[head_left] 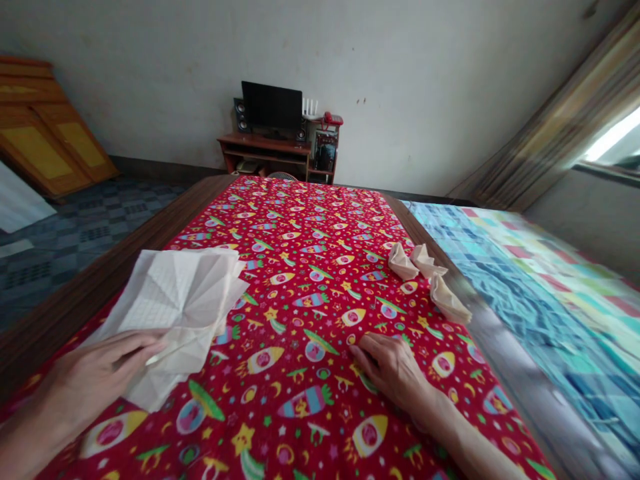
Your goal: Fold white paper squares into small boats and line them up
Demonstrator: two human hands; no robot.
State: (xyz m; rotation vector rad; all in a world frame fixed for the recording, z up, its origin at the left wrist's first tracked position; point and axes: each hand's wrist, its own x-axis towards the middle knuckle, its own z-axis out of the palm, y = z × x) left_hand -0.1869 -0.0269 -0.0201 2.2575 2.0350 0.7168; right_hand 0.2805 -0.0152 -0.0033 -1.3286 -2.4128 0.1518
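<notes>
On the left of the red patterned cloth lies a loose stack of thin pale paper sheets, the top one creased in lines that fan out from its middle. My left hand pinches the near edge of a sheet between thumb and fingers, lifting it slightly. The sheets below are partly hidden by the hand and the top sheet. My right hand rests on the cloth right of centre, fingers curled together with nothing visible in them. Beyond it, near the right edge, stand folded paper boat-like shapes: one on the left, one behind, one nearest.
The red cloth covers a dark wooden table. A bed with a blue and checked cover adjoins on the right. Against the wall stand a desk with a monitor, and a wooden cabinet at far left.
</notes>
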